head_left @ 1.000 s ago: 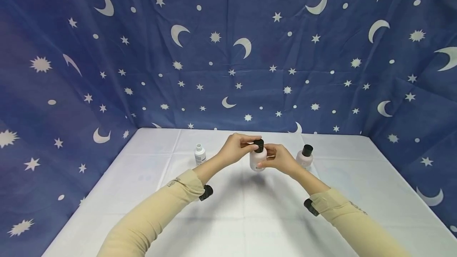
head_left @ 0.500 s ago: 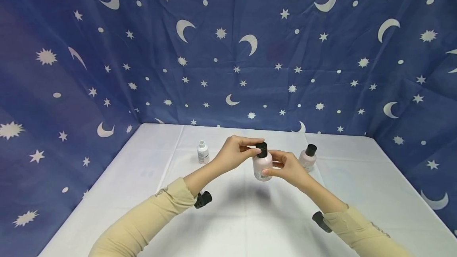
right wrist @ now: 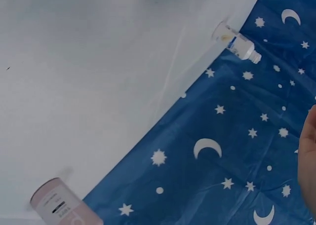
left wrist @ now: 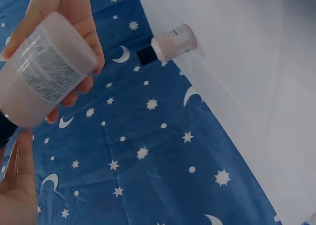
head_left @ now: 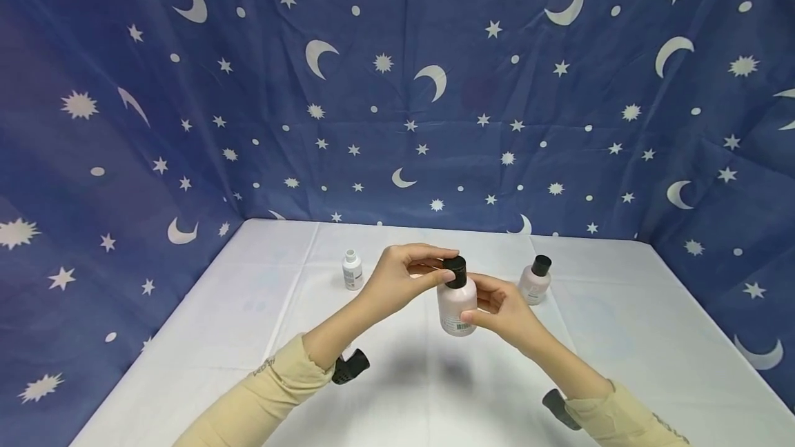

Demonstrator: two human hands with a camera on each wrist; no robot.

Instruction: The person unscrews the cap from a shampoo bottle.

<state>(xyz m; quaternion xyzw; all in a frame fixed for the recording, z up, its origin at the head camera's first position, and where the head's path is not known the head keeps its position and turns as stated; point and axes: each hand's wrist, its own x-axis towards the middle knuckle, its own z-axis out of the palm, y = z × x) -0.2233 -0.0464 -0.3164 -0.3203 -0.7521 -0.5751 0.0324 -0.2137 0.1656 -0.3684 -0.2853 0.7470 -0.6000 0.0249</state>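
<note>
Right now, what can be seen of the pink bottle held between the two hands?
The pink bottle is a small, rounded, pale pink bottle that looks like plastic, with a black screw cap and a printed label with a barcode low on its side. It is held upright above the white table, not resting on it. The right hand grips its body, and the left hand pinches the cap with its fingertips. The cap sits on the neck.

A small pale pink bottle [head_left: 456, 305] is being held upright above the white table, its black cap [head_left: 455, 272] sitting on top. A printed label with a barcode is showing low on its front, and fine print is running down its side.
</note>
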